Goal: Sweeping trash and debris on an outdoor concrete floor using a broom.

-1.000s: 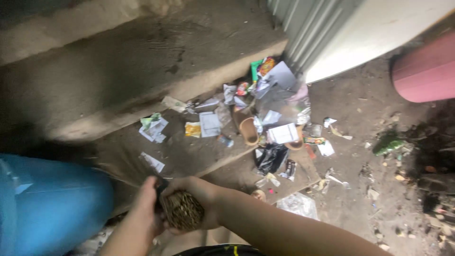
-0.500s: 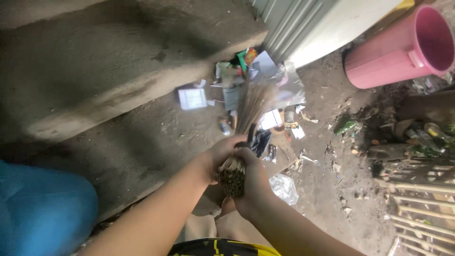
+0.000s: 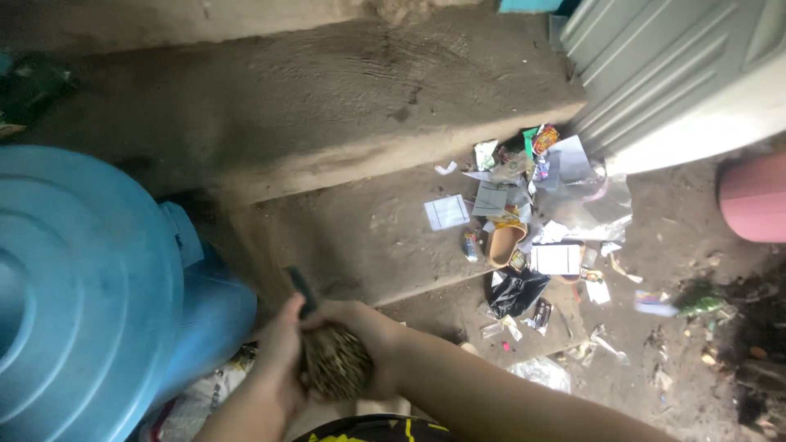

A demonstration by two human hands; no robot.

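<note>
The scene is dim, lit by soft, even daylight with no hard shadows. The brightest patch is the pale corrugated panel at upper right, slightly washed out. A deep shadow sits under the concrete step beside the blue barrel at left. The scattered litter is soft and smeared, and both hands at lower centre are blurred. The ground at far right falls into murky darkness.

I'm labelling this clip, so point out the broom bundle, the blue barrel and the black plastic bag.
broom bundle (image 3: 334,360), head view, on the cut stick ends between both hands
blue barrel (image 3: 74,278), head view, on its ribbed lid
black plastic bag (image 3: 516,290), head view, on its crumpled middle
</note>
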